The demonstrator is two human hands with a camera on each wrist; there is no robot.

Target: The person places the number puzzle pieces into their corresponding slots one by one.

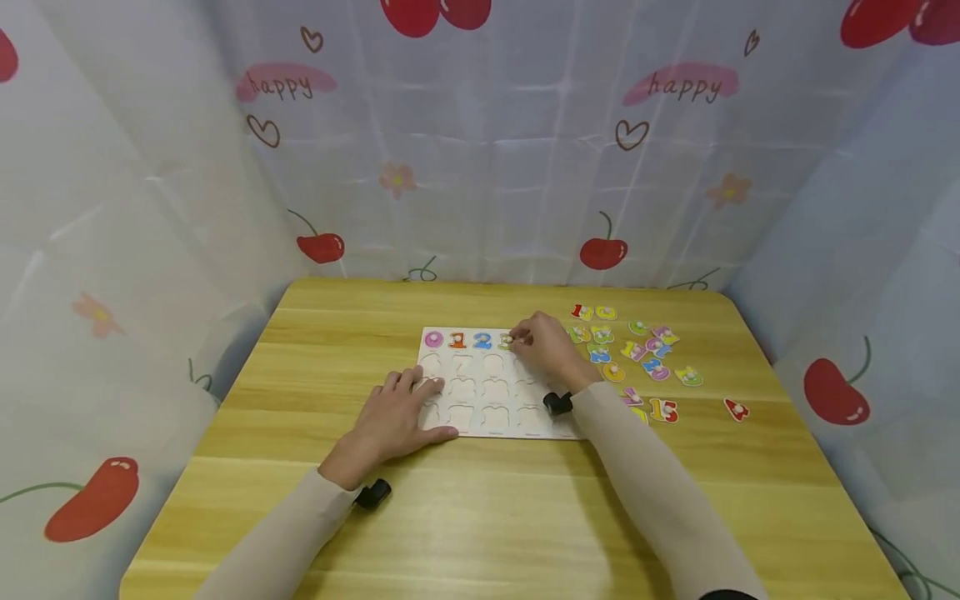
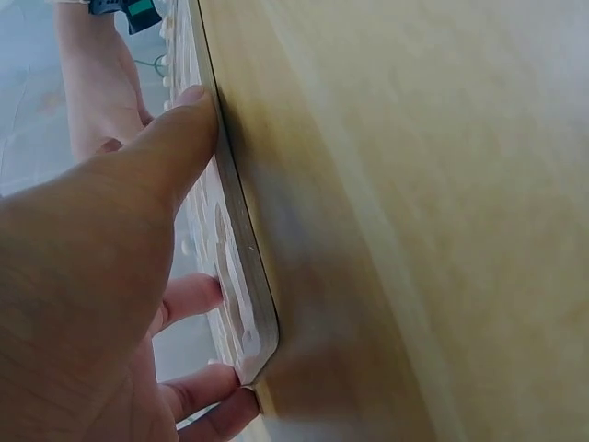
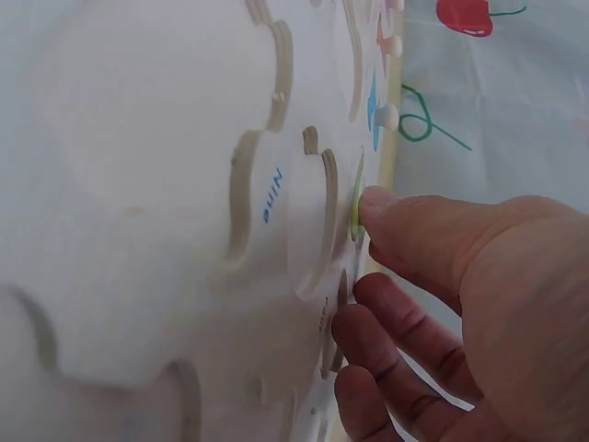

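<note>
A white number puzzle board [image 1: 480, 429] lies on the table, with a purple 0 [image 1: 433, 339], a red-orange 1 [image 1: 457, 340] and a blue 2 [image 1: 482, 340] in its top row. My left hand [image 1: 393, 417] rests on the board's left side. Its thumb lies along the front edge, and the other fingers reach over the left edge. At the fourth place of the top row, my right hand [image 1: 551, 346] pinches a green number piece [image 3: 357, 207]. In the right wrist view the thumb presses at that piece, seen edge-on; the other fingers hang over the board.
To the board's right lie several loose number pieces [image 1: 656, 369] with knobs, some overlapping. A red 4 [image 1: 736, 409] sits apart at the far right. Curtains [image 1: 480, 167] with cherry prints enclose the wooden table [image 1: 480, 517] at the back and sides.
</note>
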